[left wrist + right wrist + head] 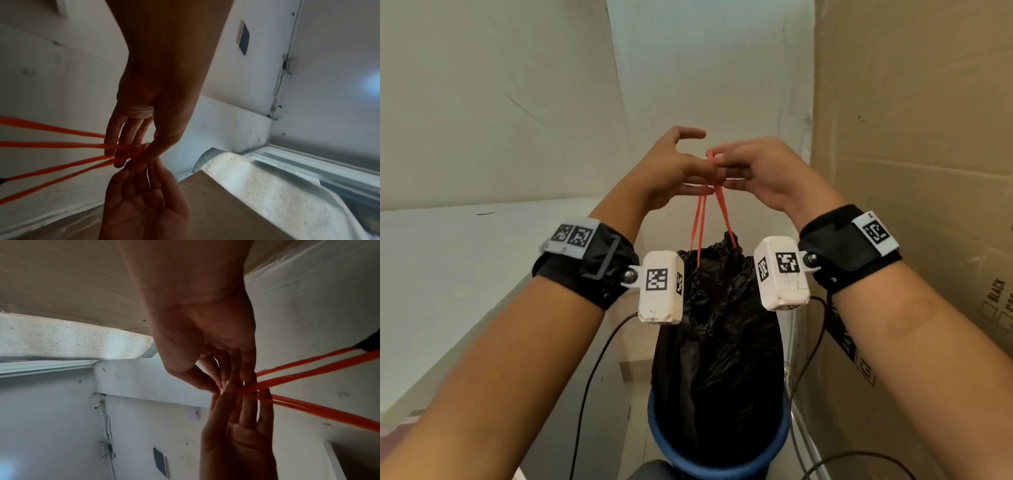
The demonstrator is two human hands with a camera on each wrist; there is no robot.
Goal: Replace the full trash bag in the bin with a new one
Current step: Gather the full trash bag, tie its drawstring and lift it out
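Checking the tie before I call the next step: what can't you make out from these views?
- Knot in the red drawstrings: fingers of the left hand and right hand cover the crossing in all three views.
- Black bag: its contents are hidden, and its bottom is inside the blue bin.
- Bin base: cut off by the head view's lower edge.
- Bag in wrist views: only a sliver at the frame edge.

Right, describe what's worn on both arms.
Bare forearms, no sleeves. Each wrist carries a black fabric strap with a white plate of black square markers, plus a white boxy camera housing bearing similar markers and trailing a thin black cable.
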